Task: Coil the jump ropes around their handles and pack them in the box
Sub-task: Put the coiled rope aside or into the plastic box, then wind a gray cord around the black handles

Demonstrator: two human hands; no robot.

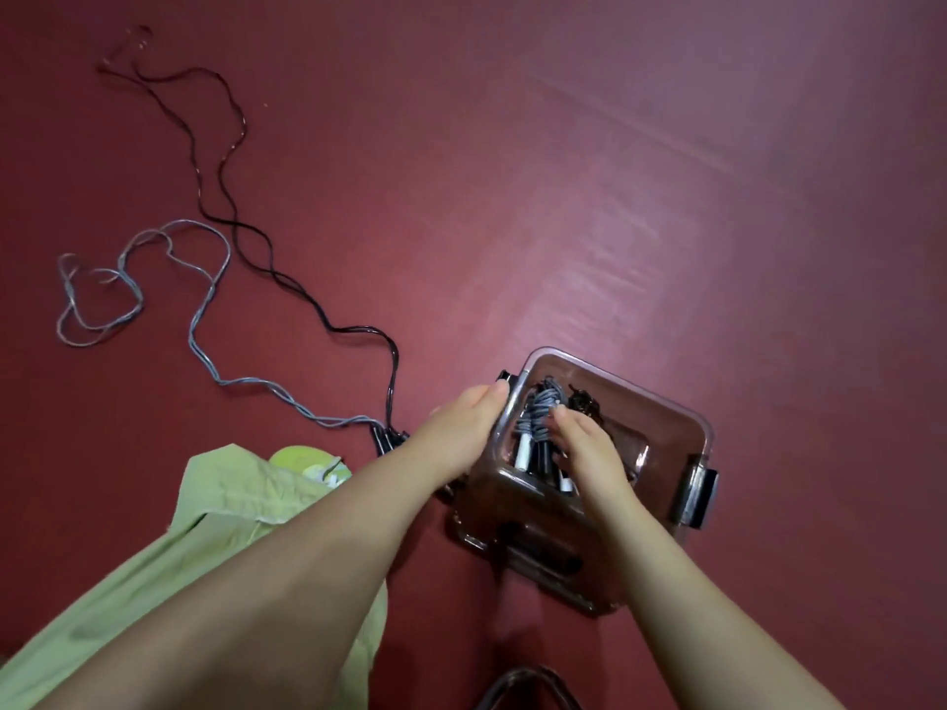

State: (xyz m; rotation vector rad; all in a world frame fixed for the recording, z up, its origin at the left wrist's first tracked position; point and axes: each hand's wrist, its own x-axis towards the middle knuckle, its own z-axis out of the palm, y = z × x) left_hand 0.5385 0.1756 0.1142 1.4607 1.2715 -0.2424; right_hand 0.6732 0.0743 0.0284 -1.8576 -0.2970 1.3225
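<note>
Right hand (584,443) is down inside the clear box (686,417), fingers fairly straight and lying on the grey coiled rope (538,417). Whether it's pinching the bundle or just pressing it, can't tell, since the palm side is hidden. Left hand (461,427) sits on the box's outer wall w/ straight fingers against the rim near the black latch (503,376), steadying it, not gripping anything.

Head view only, so all from that. Just beyond the right fingertips is a dark coiled rope (584,402), already packed. White handle ends (522,456) poke out under the right hand, near its wrist side. Left of the left hand, well apart from the box, two ropes lie loose on the red floor (666,197): black rope (246,248) and grey-blue rope (205,310), both uncoiled, w/ their handles (384,438) bunched close to the left wrist. Green cloth (215,504) lies under the left forearm.

Step looks like seating the grey bundle. To do it well: push it flat beside the dark one, keep the wraps from slipping off the handles, and leave room for two more. Left hand should hold the box firm so it doesn't slide.
</note>
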